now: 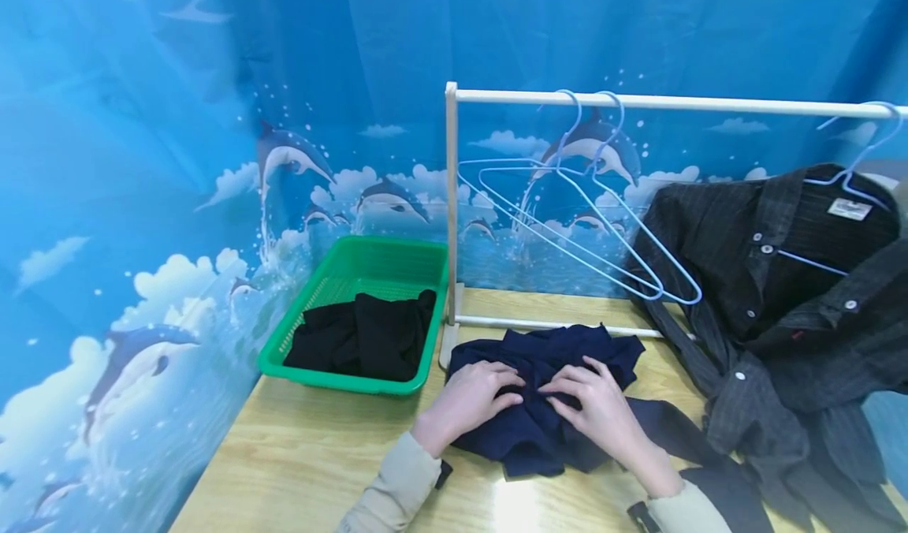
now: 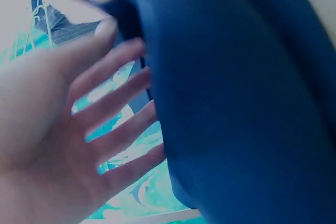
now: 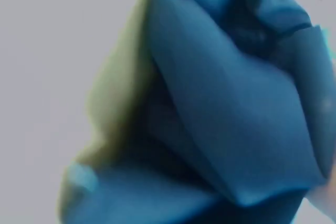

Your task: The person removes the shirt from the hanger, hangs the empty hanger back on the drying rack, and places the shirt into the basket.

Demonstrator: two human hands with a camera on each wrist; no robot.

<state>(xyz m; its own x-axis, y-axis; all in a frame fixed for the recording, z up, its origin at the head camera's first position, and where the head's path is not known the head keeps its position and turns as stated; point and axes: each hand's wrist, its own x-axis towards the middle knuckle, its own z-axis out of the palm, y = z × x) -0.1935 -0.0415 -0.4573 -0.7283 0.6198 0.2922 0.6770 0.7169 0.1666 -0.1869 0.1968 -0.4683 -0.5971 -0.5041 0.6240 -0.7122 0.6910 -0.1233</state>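
A crumpled navy garment [image 1: 489,430] lies bunched on the wooden table in front of me; its kind is hidden in the folds. My left hand [image 1: 475,395] rests at its left side. In the left wrist view the fingers of that left hand [image 2: 84,108] are spread, their tips at the edge of the navy cloth [image 2: 241,108]. From the right, my right hand [image 1: 592,403] pinches a fold near the garment's middle between thumb and fingertips. Blue-looking folds of the garment [image 3: 231,103] fill much of the right wrist view and hide most of that hand.
A green basket [image 1: 340,383] with black clothing [image 1: 362,340] inside stands at the left. Behind the garment is a white rack [image 1: 452,202] bearing two empty blue hangers [image 1: 603,273]. A dark grey button shirt [image 1: 738,249] hangs at the right, its lower part draping over the table [image 1: 284,454].
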